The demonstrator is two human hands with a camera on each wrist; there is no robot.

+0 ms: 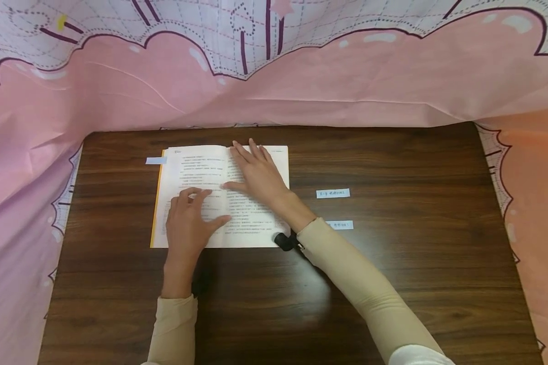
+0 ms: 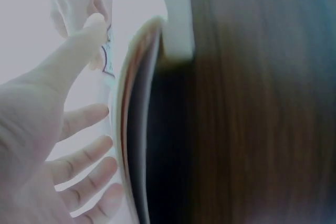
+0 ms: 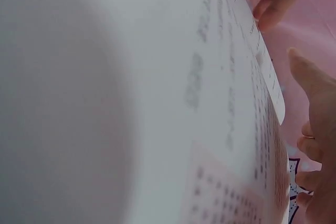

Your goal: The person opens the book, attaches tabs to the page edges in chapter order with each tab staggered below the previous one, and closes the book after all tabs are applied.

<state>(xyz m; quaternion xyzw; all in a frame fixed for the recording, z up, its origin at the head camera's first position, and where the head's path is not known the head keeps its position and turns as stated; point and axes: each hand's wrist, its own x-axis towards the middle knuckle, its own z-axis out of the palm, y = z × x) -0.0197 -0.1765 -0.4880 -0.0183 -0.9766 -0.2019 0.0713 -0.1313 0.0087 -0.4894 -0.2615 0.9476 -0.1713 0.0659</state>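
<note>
An open book [image 1: 280,170] with printed pages and a yellow cover edge lies on the brown wooden table. Over its right page and near the centre fold, my right hand [image 1: 262,177] lies with fingers extended. My left hand [image 1: 187,223] is over the left page, thumb spread away from its loosely bent fingers. In the left wrist view that hand [image 2: 52,140] is spread beside the curved edge of the book [image 2: 126,103]. The right wrist view shows a blurred, curving page [image 3: 173,77] close to the lens. A pale blue tab [image 1: 155,160] sticks out at the book's upper left edge.
To the right of the book are two pale blue slips with handwriting, an upper slip [image 1: 333,193] and a lower slip [image 1: 343,225] partly covered by the right sleeve [image 1: 356,279]. Pink patterned cloth [image 1: 274,106] hangs behind the table and at both sides.
</note>
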